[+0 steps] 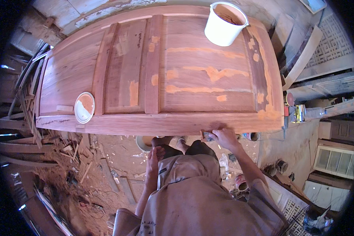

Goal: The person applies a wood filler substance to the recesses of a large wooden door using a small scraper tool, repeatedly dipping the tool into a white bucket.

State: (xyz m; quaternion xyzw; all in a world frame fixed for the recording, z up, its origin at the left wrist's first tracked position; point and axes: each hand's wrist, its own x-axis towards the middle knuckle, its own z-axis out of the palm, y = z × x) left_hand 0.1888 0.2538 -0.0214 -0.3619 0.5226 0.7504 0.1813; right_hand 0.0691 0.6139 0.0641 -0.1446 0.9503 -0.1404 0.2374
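Observation:
A large reddish wooden panelled door [126, 121] lies flat in front of me, with orange filler patches across its panels and right end. At its near edge, right of the middle, my right hand [226, 138] is closed around a small putty knife [205, 135] with orange-brown filler on it. The tool is close against the door's edge; whether it touches cannot be told. My left hand [156, 154] hangs beside my body, below the door's edge, with its fingers curled. What it holds, if anything, is hidden.
A white bucket [224, 29] of brown filler stands at the door's far right. A round white lid [85, 107] smeared with filler rests near its left front. Another bucket [144, 144] is under the near edge. Wood scraps [72, 151] litter the floor left; planks [303, 59] lean right.

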